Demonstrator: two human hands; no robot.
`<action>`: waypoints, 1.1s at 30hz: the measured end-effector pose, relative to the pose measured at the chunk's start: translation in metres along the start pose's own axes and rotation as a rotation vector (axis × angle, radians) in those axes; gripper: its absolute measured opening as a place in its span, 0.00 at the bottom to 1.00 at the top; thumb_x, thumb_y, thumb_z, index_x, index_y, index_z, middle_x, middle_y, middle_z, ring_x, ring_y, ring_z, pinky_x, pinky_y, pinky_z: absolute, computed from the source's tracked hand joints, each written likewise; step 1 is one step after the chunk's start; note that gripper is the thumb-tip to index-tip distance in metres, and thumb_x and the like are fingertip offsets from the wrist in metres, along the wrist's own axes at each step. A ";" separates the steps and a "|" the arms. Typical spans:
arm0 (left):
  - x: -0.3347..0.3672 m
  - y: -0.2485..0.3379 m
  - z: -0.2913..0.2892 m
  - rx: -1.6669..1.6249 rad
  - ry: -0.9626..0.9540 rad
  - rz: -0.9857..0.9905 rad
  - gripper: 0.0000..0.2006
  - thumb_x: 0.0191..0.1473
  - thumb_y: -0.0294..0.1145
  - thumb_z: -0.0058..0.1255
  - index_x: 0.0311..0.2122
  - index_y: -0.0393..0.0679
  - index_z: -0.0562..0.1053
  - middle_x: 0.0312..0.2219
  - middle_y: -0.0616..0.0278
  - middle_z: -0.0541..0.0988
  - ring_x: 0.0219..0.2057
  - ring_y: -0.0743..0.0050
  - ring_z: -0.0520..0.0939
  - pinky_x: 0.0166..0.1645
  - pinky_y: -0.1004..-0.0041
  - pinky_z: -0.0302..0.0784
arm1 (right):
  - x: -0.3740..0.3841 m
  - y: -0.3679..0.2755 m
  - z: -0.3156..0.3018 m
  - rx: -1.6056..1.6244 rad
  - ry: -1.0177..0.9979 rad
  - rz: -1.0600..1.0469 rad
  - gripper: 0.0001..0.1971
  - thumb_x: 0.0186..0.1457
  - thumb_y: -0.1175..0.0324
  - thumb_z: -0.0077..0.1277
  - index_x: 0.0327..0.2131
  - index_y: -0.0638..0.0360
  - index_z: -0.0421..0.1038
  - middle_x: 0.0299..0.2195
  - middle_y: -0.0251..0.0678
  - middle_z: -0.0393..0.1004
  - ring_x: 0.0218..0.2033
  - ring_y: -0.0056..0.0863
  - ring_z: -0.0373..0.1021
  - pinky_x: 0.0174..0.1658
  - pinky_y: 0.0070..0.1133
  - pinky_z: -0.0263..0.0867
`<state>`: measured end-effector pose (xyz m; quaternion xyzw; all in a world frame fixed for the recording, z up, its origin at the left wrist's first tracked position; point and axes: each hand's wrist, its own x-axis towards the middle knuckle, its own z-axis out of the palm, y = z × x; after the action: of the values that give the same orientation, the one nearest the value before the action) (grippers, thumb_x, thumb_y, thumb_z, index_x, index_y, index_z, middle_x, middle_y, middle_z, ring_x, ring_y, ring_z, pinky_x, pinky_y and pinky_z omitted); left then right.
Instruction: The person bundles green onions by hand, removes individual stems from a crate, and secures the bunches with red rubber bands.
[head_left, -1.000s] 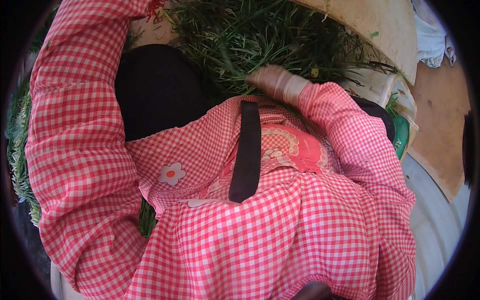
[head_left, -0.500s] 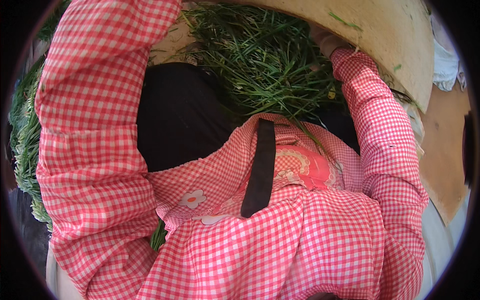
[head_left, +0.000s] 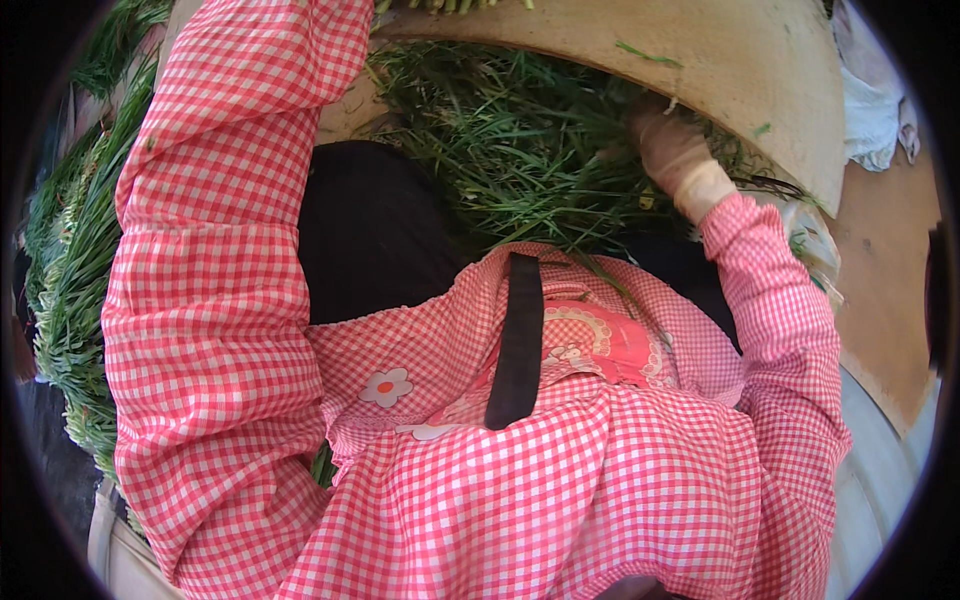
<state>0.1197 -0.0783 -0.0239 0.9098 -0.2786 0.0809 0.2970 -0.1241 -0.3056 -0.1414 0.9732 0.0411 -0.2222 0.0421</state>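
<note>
My right hand, in a thin pale glove, reaches into a pile of long green grass-like leaves on the far side of my lap. Its fingers are in shadow near the edge of a curved tan board, so I cannot see whether they grip any leaves. Past the upper edge of the view, my left arm stretches out over the lap's left side, and that hand is out of sight. Pale cut stem ends show on the board at the very top.
Bundled green stalks with whitish ends are stacked along the left. At the right lie a brown flat sheet and a crumpled white-blue bag or cloth. A clear plastic piece lies beside my right sleeve.
My right hand has come further into view, drawn back slightly from under the board. Pale stem ends now show at the top edge. The whole view has shifted a little.
</note>
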 end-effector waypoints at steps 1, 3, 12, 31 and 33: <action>-0.001 -0.001 -0.002 0.023 -0.011 -0.058 0.48 0.33 0.54 0.58 0.56 0.34 0.52 0.51 0.38 0.59 0.54 0.47 0.60 0.58 0.65 0.55 | -0.018 -0.009 -0.014 0.078 -0.050 -0.009 0.15 0.53 0.65 0.41 0.44 0.57 0.65 0.38 0.48 0.70 0.37 0.44 0.68 0.37 0.31 0.65; -0.002 -0.004 -0.001 0.029 0.002 -0.058 0.48 0.33 0.53 0.58 0.56 0.34 0.52 0.52 0.38 0.59 0.54 0.48 0.60 0.58 0.65 0.55 | -0.051 -0.023 -0.037 0.268 -0.106 0.052 0.14 0.54 0.62 0.41 0.40 0.61 0.66 0.32 0.49 0.71 0.35 0.47 0.68 0.36 0.31 0.64; 0.003 -0.013 0.001 -0.002 -0.010 -0.108 0.49 0.32 0.52 0.58 0.56 0.34 0.52 0.52 0.40 0.58 0.54 0.47 0.59 0.58 0.66 0.54 | -0.160 0.000 -0.097 0.966 -0.173 0.316 0.19 0.56 0.59 0.42 0.42 0.67 0.64 0.32 0.41 0.73 0.36 0.35 0.68 0.40 0.24 0.61; 0.013 -0.032 0.017 0.160 -0.031 -0.071 0.50 0.32 0.62 0.55 0.60 0.51 0.48 0.56 0.45 0.53 0.57 0.47 0.54 0.59 0.58 0.52 | -0.112 -0.009 -0.077 2.425 0.142 0.382 0.20 0.58 0.58 0.40 0.46 0.64 0.64 0.13 0.18 0.51 0.11 0.09 0.45 0.14 0.10 0.42; 0.014 -0.023 0.005 0.214 -0.092 -0.112 0.50 0.33 0.63 0.54 0.60 0.51 0.48 0.57 0.44 0.52 0.57 0.45 0.54 0.58 0.56 0.50 | -0.112 -0.017 -0.077 2.436 0.132 0.351 0.19 0.57 0.59 0.41 0.45 0.64 0.64 0.13 0.19 0.51 0.11 0.09 0.45 0.14 0.10 0.43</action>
<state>0.1438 -0.0726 -0.0352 0.9531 -0.2306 0.0516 0.1889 -0.1932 -0.2881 -0.0250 0.3792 -0.3220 -0.0571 -0.8656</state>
